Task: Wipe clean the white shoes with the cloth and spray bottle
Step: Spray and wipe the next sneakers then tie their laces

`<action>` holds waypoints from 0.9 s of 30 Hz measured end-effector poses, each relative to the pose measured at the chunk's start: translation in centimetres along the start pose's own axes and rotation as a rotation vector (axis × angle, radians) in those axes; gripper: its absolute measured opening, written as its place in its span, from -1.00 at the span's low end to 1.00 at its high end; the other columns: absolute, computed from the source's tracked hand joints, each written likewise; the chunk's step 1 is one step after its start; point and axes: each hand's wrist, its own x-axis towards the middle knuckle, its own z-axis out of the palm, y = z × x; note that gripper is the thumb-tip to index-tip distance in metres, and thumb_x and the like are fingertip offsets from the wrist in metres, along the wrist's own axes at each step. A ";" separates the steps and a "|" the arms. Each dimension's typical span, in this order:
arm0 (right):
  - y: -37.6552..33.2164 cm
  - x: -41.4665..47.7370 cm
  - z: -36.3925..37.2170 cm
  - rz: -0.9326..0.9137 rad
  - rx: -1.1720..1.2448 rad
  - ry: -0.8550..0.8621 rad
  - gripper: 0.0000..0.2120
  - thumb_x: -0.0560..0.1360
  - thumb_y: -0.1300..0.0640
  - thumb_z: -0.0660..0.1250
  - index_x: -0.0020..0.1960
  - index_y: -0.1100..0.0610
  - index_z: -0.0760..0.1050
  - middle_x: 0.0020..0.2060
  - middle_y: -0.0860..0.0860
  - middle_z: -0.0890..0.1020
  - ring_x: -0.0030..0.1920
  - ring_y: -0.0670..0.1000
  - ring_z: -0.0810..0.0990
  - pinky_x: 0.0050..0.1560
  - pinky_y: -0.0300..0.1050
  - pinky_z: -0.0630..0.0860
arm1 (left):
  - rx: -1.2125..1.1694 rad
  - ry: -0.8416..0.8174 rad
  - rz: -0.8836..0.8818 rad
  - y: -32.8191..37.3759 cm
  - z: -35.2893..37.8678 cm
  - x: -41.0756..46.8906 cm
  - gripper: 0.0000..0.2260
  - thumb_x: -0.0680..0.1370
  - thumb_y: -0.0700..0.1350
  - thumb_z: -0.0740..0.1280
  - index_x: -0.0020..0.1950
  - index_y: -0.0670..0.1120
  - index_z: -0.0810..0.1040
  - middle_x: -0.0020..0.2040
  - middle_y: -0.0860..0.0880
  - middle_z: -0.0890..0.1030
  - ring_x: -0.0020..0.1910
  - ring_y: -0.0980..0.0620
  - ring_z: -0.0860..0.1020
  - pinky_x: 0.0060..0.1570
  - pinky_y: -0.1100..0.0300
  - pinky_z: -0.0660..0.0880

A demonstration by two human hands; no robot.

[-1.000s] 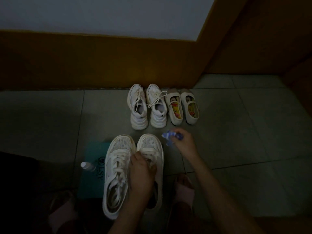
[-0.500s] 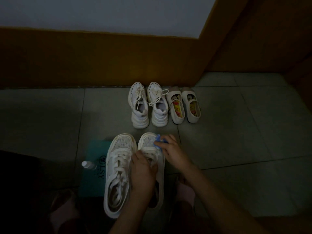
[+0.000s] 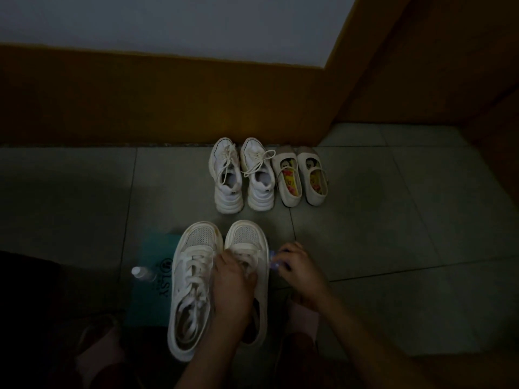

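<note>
1. The sneaker (image 3: 247, 240) that my left hand (image 3: 233, 282) grips and its twin (image 3: 193, 276) have smooth, matt white uppers. Their toe panels are punched with small holes, and the laces are flat and woven.
2. The cloth (image 3: 273, 261) pinched in my right hand (image 3: 297, 270) is bluish, but too blurred to tell its weave.
3. The spray bottle (image 3: 140, 273) looks like clear plastic with a white cap.
4. The teal sheet (image 3: 151, 290) is flat and matt, with a dark printed logo.
5. The floor tiles (image 3: 393, 220) are smooth with a faint sheen.
6. The brown skirting (image 3: 140, 94) and the painted wall (image 3: 168, 18) look matt.
7. The far sneakers (image 3: 227, 178) have ribbed, rubbery-looking soles.
</note>
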 end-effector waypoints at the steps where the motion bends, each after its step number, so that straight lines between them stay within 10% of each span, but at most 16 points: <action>1: 0.0 -0.1 -0.5 0.113 0.139 0.021 -0.84 0.48 0.30 0.30 -0.02 0.19 0.63 -0.13 0.02 0.54 -0.08 -0.06 0.52 -0.02 -0.14 0.46 | -0.015 0.002 0.005 0.0 -0.1 -0.1 -0.41 0.44 -0.07 0.38 0.38 -0.24 0.26 0.29 -0.22 0.40 0.25 -0.16 0.41 0.26 0.03 0.36; 8: 0.6 4.8 -2.7 0.583 0.967 0.190 -0.84 0.57 0.28 0.16 -0.04 0.18 0.52 -0.11 0.19 0.60 -0.21 0.01 0.63 -0.13 -0.12 0.52 | -0.038 0.004 0.017 0.0 -0.2 -0.1 -0.40 0.44 -0.05 0.38 0.38 -0.23 0.25 0.27 -0.20 0.41 0.24 -0.14 0.41 0.25 0.05 0.36; 13: -2.2 6.9 -1.6 0.380 0.780 0.199 -0.71 0.54 0.38 0.18 0.24 0.32 0.48 0.01 0.11 0.59 -0.10 -0.12 0.60 -0.19 -0.38 0.52 | -0.039 0.002 0.025 -0.1 -0.1 0.0 -0.40 0.44 -0.04 0.37 0.39 -0.22 0.24 0.28 -0.19 0.39 0.24 -0.13 0.41 0.25 0.07 0.34; 17: -3.0 6.4 1.1 0.294 0.613 0.190 -0.71 0.52 0.42 0.18 0.17 0.28 0.55 0.07 0.19 0.62 0.02 0.01 0.61 0.07 -0.16 0.54 | -0.045 -0.007 0.019 -0.2 -0.2 0.1 -0.39 0.45 -0.03 0.36 0.41 -0.20 0.21 0.32 -0.17 0.36 0.28 -0.11 0.39 0.26 0.10 0.31; 22: -2.6 4.0 2.3 0.281 0.649 0.254 -0.73 0.50 0.31 0.32 0.19 0.29 0.53 0.00 0.03 0.56 0.01 -0.04 0.54 -0.06 -0.50 0.43 | -0.064 0.013 0.016 -0.4 0.0 0.3 -0.41 0.42 -0.03 0.39 0.37 -0.20 0.28 0.26 -0.18 0.42 0.23 -0.13 0.43 0.25 0.06 0.36; 27: -2.5 2.5 3.1 0.269 0.651 0.273 -0.76 0.50 0.33 0.30 0.17 0.27 0.55 0.08 0.03 0.59 0.09 -0.04 0.56 0.12 -0.36 0.45 | -0.063 0.026 0.018 -0.6 0.1 0.3 -0.44 0.41 -0.05 0.41 0.32 -0.21 0.32 0.21 -0.19 0.46 0.17 -0.14 0.46 0.20 0.01 0.40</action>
